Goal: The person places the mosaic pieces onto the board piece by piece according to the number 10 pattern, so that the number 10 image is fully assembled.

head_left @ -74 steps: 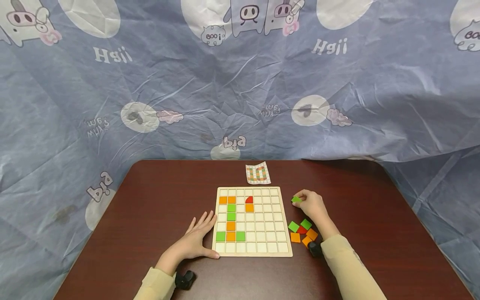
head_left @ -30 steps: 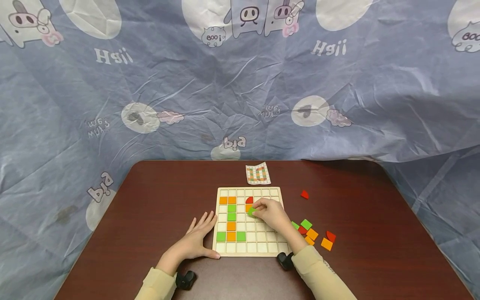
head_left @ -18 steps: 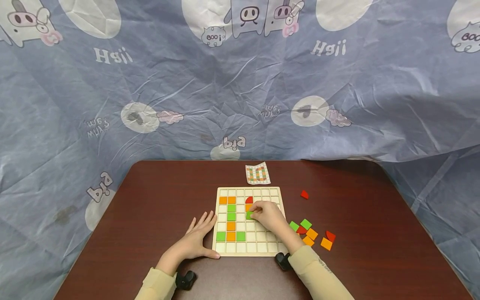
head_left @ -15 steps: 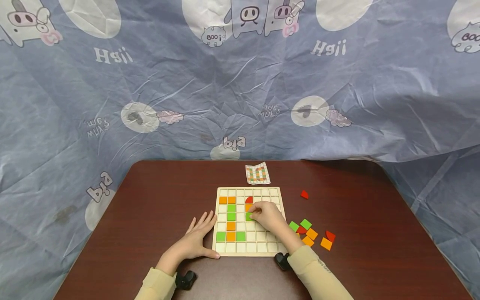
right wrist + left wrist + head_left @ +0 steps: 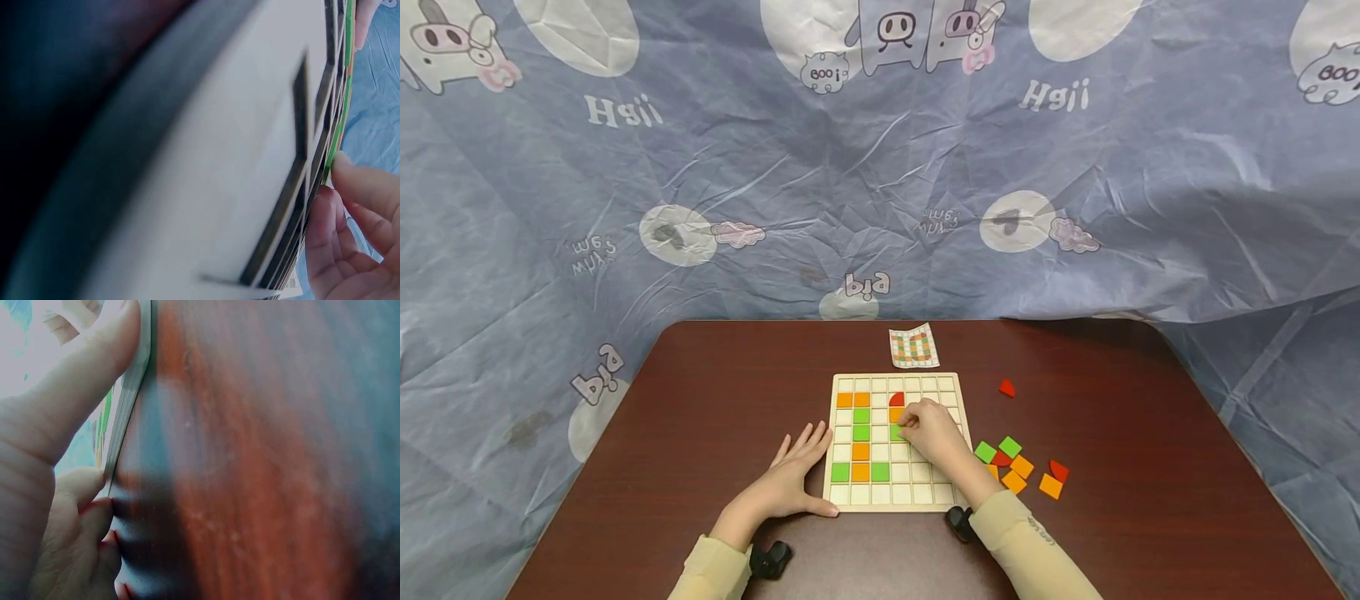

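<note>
Sleeves point(image 5: 1018, 550) in cream reach in from about seven and five o'clock, a small black device point(image 5: 771, 560) at each wrist. Taking the clock from the middle of the pale grid board point(image 5: 891, 507), my left hand point(image 5: 786, 479) lies between eight and nine, fingers spread, tips at the board's edge and thumb at its near corner. Loose tiles point(image 5: 1022, 467) in green, orange and red lie between three and four, some touching. On the board toward eight, a row of green, orange and green sits below a column of orange and green squares that rises toward ten. My right hand point(image 5: 934, 433) comes in over the board from four, thumb and finger pinching a green tile point(image 5: 895, 433) close to the centre, partly hidden under my fingertips. Just past it, toward twelve, sit an orange square point(image 5: 896, 414) and then a red quarter-round point(image 5: 897, 399). One red piece point(image 5: 1007, 388) lies alone on the dark table point(image 5: 1105, 400) near two. Beyond the board at twelve lies a creased pattern paper point(image 5: 914, 346), then a blue printed cloth point(image 5: 820, 167).
</note>
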Demonstrator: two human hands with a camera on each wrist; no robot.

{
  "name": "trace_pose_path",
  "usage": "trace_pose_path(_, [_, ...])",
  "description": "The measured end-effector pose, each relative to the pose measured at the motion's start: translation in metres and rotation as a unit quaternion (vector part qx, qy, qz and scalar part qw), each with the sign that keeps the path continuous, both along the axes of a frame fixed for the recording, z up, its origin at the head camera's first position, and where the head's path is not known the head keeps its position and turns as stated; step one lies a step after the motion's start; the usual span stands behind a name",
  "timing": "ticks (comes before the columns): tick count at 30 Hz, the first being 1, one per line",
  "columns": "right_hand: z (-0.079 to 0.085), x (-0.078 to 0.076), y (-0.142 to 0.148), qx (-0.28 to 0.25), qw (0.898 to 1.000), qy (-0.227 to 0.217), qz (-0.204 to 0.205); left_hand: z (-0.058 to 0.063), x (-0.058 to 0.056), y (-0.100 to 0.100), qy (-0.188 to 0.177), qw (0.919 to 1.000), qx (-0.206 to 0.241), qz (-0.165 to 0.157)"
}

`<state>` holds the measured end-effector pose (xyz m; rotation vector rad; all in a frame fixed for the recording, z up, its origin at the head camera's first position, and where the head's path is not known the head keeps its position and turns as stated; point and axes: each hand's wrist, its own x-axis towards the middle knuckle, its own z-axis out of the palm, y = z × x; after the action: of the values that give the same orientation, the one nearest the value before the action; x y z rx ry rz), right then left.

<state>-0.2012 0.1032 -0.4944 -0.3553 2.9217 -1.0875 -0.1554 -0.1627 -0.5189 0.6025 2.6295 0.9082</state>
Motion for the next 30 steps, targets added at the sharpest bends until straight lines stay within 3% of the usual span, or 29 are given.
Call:
trace_pose_path(11, [0.013,-0.001,0.033,-0.093,0.991,-0.083,-0.051,-0.001,-0.001,-0.001,0.001,0.9999,-0.011,0.002])
trace_pose_path(19, [0.025,0.001,0.099,-0.081,0.990,-0.076,-0.083,-0.002,-0.001,-0.001,-0.001,1.0000,-0.010,0.000])
trace_pose_path(24, [0.017,0.011,0.129,-0.061,0.990,-0.067,-0.109,-0.001,-0.001,-0.001,-0.002,1.0000,-0.006,-0.003])
trace_pose_path(30, [0.007,0.027,0.144,-0.040,0.989,-0.077,-0.123,-0.001,-0.001,-0.002,-0.004,1.0000,-0.002,-0.003])
